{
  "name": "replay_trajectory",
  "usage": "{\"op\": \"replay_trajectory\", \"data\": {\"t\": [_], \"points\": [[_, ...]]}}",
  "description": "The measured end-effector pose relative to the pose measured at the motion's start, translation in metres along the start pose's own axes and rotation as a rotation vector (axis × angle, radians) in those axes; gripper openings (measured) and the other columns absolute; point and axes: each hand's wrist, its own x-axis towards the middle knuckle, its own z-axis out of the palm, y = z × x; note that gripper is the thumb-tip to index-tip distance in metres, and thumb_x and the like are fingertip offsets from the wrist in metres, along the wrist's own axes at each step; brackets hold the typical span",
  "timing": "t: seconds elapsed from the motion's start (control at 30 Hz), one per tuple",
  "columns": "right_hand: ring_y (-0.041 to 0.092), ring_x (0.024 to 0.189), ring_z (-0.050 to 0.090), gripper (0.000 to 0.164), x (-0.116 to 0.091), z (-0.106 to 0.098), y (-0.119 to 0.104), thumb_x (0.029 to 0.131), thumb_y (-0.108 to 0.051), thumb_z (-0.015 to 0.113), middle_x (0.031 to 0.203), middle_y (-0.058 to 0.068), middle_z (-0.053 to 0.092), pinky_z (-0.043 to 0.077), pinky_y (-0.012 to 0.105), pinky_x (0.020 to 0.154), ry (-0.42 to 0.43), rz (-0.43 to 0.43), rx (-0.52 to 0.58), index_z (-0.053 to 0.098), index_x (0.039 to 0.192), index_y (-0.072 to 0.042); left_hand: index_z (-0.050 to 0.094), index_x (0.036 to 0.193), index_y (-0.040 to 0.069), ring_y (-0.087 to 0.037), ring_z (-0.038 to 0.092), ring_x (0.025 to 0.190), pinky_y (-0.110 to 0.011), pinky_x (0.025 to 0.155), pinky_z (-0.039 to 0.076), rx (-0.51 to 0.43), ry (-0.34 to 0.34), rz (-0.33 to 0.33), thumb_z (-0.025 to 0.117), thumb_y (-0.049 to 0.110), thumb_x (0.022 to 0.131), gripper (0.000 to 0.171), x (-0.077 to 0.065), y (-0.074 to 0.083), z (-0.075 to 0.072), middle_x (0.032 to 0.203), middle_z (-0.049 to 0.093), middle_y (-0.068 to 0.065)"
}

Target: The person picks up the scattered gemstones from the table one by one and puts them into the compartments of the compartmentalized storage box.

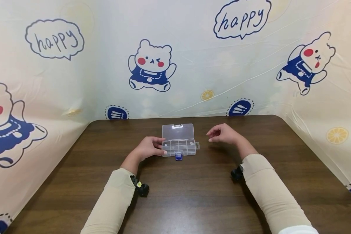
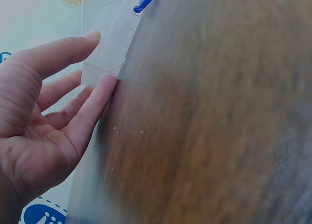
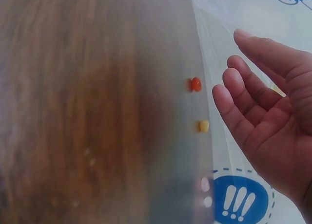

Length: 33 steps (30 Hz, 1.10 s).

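A clear plastic compartment box [image 1: 178, 149] lies on the table with its lid [image 1: 177, 132] raised behind it and a blue latch [image 1: 178, 156] at its front. Pale spots show in some compartments; what they are is unclear. My left hand [image 1: 148, 148] holds the box's left end, thumb at the front corner and fingers toward the back. To the right of the box, my right hand [image 1: 223, 134] hovers with fingers loosely bent and nothing visible between them. The right wrist view shows a small orange-red piece [image 3: 196, 84] and a small yellow piece [image 3: 204, 126] near that hand.
Pale pink [image 3: 204, 184] and white [image 3: 207, 201] bits lie along the far table edge in the right wrist view. A printed cloth [image 1: 193, 65] hangs behind the brown table [image 1: 193, 195]. A hang tab [image 1: 197, 145] sticks out from the box's right end.
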Motion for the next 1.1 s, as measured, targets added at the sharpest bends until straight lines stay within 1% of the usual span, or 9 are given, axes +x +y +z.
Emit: {"op": "replay_trajectory", "data": {"t": [0.2,0.43,0.53,0.67,0.97,1.1], "points": [[0.022,0.085,0.059,0.03,-0.004,0.001,0.014,0.084,-0.011,0.078,0.094,0.006,0.069,0.053,0.033,0.076,0.008,0.005,-0.012,0.071,0.11,0.001,0.061,0.132,0.008,-0.023,0.059,0.094,-0.031,0.081,0.054,0.005,-0.003,-0.011,0.086,0.017,0.075,0.063,-0.002,0.0,0.001,0.107,0.066,-0.009],[0.021,0.076,0.058,0.026,-0.008,0.001,0.025,0.084,-0.012,0.078,0.092,0.008,0.069,0.055,0.035,0.068,0.006,0.086,0.025,0.072,0.107,-0.002,0.061,0.133,0.009,-0.023,0.059,0.095,-0.032,0.082,0.054,0.008,-0.007,-0.011,0.085,0.017,0.076,0.062,-0.002,0.0,0.002,0.108,0.066,-0.009],[0.022,0.075,0.057,0.026,-0.007,0.0,0.026,0.084,-0.01,0.078,0.092,0.008,0.068,0.055,0.034,0.068,0.003,0.104,0.032,0.072,0.107,-0.002,0.061,0.133,0.009,-0.023,0.059,0.095,-0.032,0.082,0.054,0.004,-0.003,-0.01,0.085,0.016,0.076,0.062,-0.001,0.0,0.001,0.108,0.066,-0.009],[0.023,0.077,0.057,0.026,-0.006,-0.001,0.025,0.083,-0.007,0.078,0.092,0.009,0.067,0.055,0.034,0.068,-0.008,0.107,0.026,0.072,0.107,-0.002,0.061,0.132,0.009,-0.023,0.06,0.094,-0.032,0.082,0.054,-0.002,-0.002,-0.01,0.086,0.016,0.076,0.062,0.0,-0.001,0.001,0.108,0.066,-0.009],[0.022,0.076,0.056,0.026,-0.003,0.0,0.023,0.082,-0.006,0.078,0.091,0.008,0.064,0.054,0.032,0.068,-0.025,0.111,-0.016,0.072,0.108,-0.002,0.061,0.132,0.008,-0.023,0.06,0.095,-0.032,0.082,0.054,-0.003,-0.003,-0.001,0.086,0.016,0.075,0.063,0.001,-0.001,0.0,0.108,0.067,-0.009],[0.02,0.072,0.056,0.026,0.001,0.001,0.024,0.083,-0.005,0.077,0.088,0.008,0.063,0.053,0.031,0.065,-0.027,0.12,-0.037,0.072,0.108,-0.001,0.061,0.132,0.009,-0.023,0.06,0.095,-0.032,0.083,0.054,0.001,-0.004,-0.005,0.086,0.017,0.075,0.062,0.001,-0.002,-0.001,0.109,0.067,-0.009]]}}
